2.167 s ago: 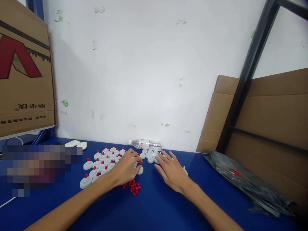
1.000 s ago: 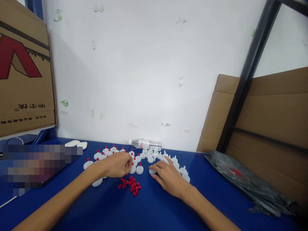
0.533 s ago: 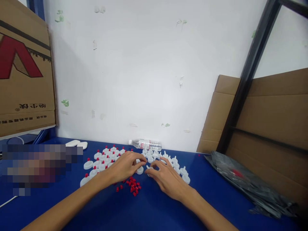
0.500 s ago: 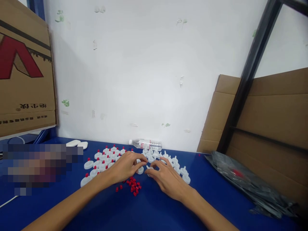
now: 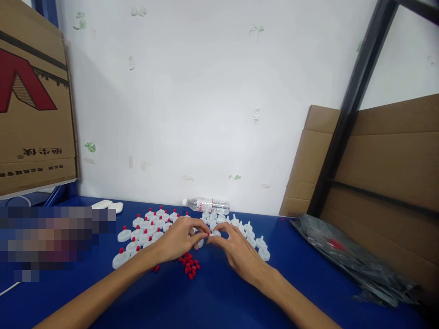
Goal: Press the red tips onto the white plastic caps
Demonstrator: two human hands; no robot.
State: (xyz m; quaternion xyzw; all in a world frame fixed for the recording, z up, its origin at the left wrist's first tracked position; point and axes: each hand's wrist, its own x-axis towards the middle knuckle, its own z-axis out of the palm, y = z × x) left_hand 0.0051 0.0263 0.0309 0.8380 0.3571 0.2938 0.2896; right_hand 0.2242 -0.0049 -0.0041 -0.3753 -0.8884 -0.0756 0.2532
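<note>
My left hand (image 5: 178,238) pinches a small red cap (image 5: 208,234) between thumb and fingertips. Facing it, my right hand (image 5: 238,250) grips a white spout lid (image 5: 216,233) turned on its side, its nozzle end meeting the red cap. How far the cap sits over the nozzle is hidden by the fingers. Below the hands lies a loose pile of red caps (image 5: 188,265) on the blue table (image 5: 164,301). White lids topped with red caps (image 5: 121,260) stand in a group to the left. Bare-nozzled white lids (image 5: 263,253) stand behind and beside my right hand.
A clear plastic bottle (image 5: 219,207) lies on its side against the wall. Two white objects (image 5: 115,208) rest at the back left, near a blurred patch. On the right are a grey plastic bag (image 5: 336,256) and leaning cardboard (image 5: 387,183); a large carton (image 5: 37,128) stands left.
My hands have come together, bringing the red cap against the spout lid's nozzle. The lid has tipped toward my left hand. The whole view has shifted slightly.
</note>
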